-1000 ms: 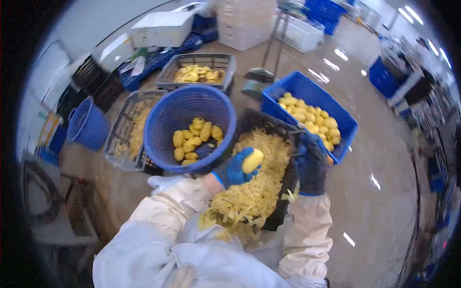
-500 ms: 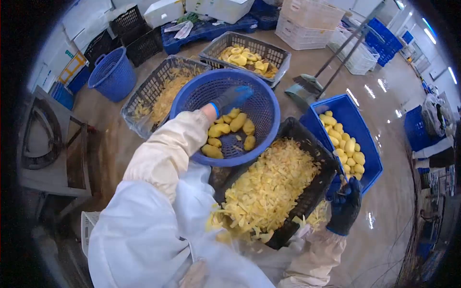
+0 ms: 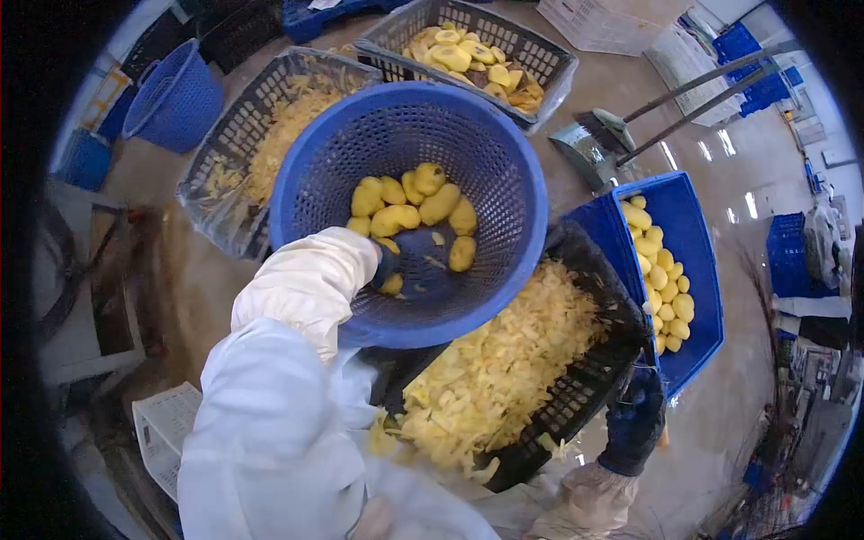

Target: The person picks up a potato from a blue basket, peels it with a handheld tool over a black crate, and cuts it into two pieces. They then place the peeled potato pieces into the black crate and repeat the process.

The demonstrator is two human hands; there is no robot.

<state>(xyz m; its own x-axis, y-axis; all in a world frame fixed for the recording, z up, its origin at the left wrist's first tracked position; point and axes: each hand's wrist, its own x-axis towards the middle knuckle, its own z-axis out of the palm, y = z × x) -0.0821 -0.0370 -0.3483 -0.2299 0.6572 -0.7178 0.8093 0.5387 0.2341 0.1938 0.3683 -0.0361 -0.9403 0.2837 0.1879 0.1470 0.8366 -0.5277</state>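
Observation:
My left hand [image 3: 389, 263], in a dark blue glove, is down inside the blue round basket [image 3: 301, 157], at its lower left. It is beside unpeeled potatoes [image 3: 396, 219] on the basket's floor; the sleeve hides most of its fingers. My right hand [image 3: 635, 423], in a dark glove, is closed at the right end of the black crate [image 3: 621, 337]. A thin metal edge shows above its fingers, apparently a peeler [image 3: 644, 365], mostly hidden. Yellow potato peels [image 3: 513, 369] heap up in the black crate.
Peeled potatoes [image 3: 664, 288] lie in a blue bin [image 3: 706, 297] at right. Behind the basket stand a crate of peels [image 3: 202, 166] and a crate of cut potatoes [image 3: 553, 67]. A long-handled dustpan [image 3: 576, 148] and another blue basket [image 3: 180, 103] stand on the wet floor.
My left hand has gone from above the basket's middle down to the potatoes at its lower left. The view has tipped down and closer. My right hand sits lower in view.

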